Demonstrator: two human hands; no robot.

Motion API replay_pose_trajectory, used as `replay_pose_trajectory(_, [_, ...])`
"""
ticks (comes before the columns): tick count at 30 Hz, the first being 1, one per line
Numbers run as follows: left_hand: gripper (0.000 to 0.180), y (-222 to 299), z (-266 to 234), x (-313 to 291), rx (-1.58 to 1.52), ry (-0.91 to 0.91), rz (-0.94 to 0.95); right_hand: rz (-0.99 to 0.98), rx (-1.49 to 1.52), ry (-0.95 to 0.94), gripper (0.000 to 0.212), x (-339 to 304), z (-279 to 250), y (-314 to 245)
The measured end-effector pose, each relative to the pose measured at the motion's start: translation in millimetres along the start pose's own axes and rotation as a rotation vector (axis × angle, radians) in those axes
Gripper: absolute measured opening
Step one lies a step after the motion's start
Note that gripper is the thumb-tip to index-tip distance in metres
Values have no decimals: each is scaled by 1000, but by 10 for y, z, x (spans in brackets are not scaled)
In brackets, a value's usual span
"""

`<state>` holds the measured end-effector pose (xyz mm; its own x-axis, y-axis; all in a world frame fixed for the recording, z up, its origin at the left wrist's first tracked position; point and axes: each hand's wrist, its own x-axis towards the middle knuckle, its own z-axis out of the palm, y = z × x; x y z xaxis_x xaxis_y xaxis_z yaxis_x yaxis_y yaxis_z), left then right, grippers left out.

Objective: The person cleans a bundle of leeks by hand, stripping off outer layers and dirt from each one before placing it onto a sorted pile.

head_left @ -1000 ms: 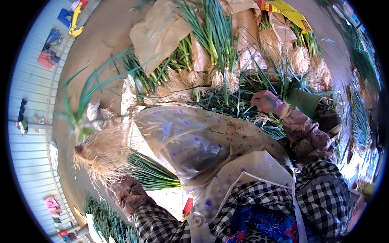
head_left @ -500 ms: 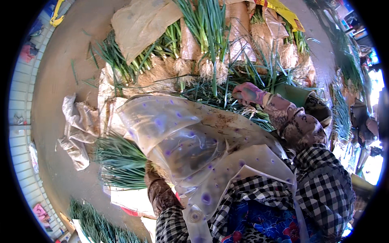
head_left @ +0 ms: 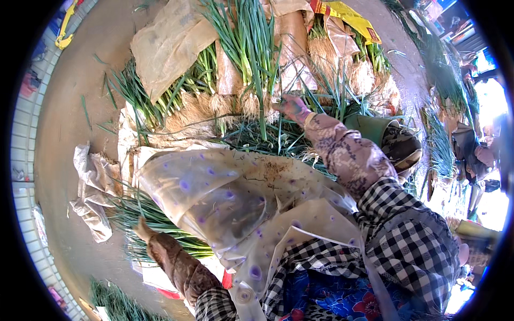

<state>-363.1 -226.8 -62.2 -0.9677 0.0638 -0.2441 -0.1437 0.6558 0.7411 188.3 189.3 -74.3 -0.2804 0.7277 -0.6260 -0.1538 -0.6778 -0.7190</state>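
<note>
My right hand, stained pink and purple, reaches to the white roots of an upright bunch of green onions. Its fingers look apart, with nothing visible between them. At the lower left, my left hand is at the long leaves of another green onion bunch; its fingers are mostly hidden, so its grip is unclear. A clear plastic apron with purple dots covers my lap and hides part of this bunch. Loose green leaves lie between the apron and the rooted bunches.
More rooted onions stand under a tan sack at the back. A yellow and red sack lies at far right. A green boot-like thing is beside my right sleeve. A crumpled pale sack lies left; more leaves lie lower left.
My right hand has moved up from the loose leaves to the roots of the upright bunch. My left hand has slid outward left, from the bunch's covered end to its leaves. The view has shifted slightly.
</note>
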Motion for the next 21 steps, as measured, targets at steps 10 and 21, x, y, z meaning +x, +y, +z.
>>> replay_pose_trajectory(10, [47, 3073, 1026, -2773, -561, -648, 967, -101, 87, 14, 38, -108, 746, 145])
replay_pose_trajectory(21, [55, 2751, 3244, -3278, -526, -810, 208, -725, -165, -237, 28, -1422, 654, -1287])
